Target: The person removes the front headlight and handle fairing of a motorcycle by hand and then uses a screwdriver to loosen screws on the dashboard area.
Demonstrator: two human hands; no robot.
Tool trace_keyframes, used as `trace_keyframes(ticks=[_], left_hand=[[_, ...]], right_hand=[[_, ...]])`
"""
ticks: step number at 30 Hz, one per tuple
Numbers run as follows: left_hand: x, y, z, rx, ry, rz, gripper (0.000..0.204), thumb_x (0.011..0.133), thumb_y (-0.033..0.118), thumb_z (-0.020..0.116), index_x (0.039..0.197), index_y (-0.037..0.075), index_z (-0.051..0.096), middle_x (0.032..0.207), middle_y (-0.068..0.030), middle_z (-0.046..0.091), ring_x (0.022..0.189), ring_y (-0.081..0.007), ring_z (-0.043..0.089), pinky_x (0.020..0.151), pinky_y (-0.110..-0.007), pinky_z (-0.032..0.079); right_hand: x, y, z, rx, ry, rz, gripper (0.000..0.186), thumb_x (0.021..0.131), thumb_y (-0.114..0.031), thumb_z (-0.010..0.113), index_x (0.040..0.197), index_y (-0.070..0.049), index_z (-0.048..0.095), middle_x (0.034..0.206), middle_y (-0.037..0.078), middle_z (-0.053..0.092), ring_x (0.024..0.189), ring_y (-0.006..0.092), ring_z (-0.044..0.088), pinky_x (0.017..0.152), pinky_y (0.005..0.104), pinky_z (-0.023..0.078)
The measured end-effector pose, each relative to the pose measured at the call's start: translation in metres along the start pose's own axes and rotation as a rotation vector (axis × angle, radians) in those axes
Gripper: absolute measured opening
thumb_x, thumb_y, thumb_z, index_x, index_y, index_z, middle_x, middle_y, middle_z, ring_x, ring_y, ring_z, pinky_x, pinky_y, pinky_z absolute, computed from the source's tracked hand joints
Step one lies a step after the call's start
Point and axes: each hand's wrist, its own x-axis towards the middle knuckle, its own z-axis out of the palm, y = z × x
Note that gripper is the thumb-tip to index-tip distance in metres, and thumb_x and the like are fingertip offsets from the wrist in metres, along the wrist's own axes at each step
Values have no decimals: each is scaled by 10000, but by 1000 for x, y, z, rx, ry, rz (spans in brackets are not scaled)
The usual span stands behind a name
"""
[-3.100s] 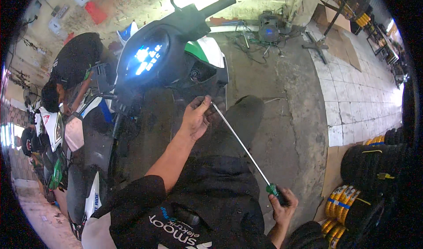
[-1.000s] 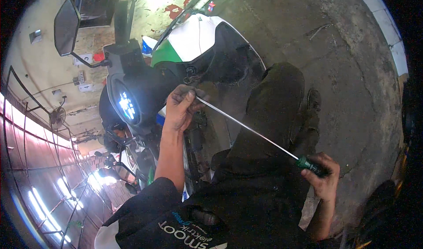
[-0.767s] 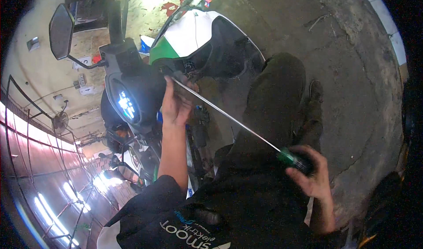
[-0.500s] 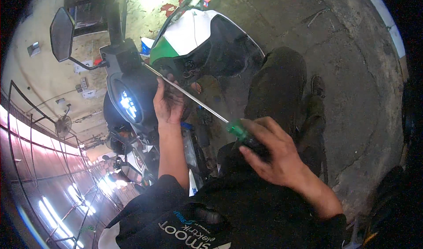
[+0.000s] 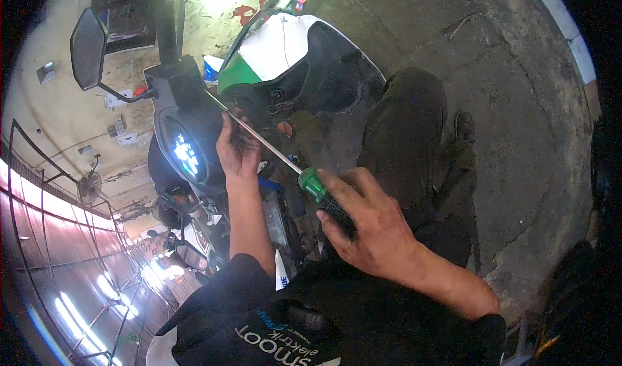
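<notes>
My right hand (image 5: 372,227) is wrapped round the green and black handle of a long screwdriver (image 5: 280,155). Its bare metal shaft slants up to the left, and the tip meets the dark handlebar cover (image 5: 189,97) of a scooter. Beside that cover, my left hand (image 5: 240,147) has its fingers curled at the shaft, which passes between thumb and fingertips. A lit display (image 5: 186,153) glows on the cover, left of my left hand. The exact spot under the tip is too small to make out.
A mirror (image 5: 89,48) sticks out from the handlebar on the left. Behind my hands is a white, green and black body panel (image 5: 278,48). Another person's hand (image 5: 285,129) shows below it. Other scooters (image 5: 191,243) stand at lower left, and a fan (image 5: 89,184) is further left.
My right hand has moved left and slightly up with the screwdriver handle. The tip stays at the handlebar cover, and my left hand has shifted slightly left with the view.
</notes>
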Motion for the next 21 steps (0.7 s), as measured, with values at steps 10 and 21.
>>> trace_keyframes(ticks=[10,21], left_hand=[[3,1,3,-45,-16,11,161,922,132,546,1025,13,584,911,-101,655,803,-172,657,717,-267,575],[-4,-4,2,-75,-191,-83,269,968,193,455,1141,7,544,1010,-104,649,876,-223,658,758,-347,576]], right_hand=[[7,-17,-3,64,20,73,467,801,-108,642,1228,12,497,968,204,528,849,369,595,711,403,502],[12,9,0,381,-14,158,459,805,-213,657,1181,-4,499,1151,292,519,979,433,572,860,428,473]])
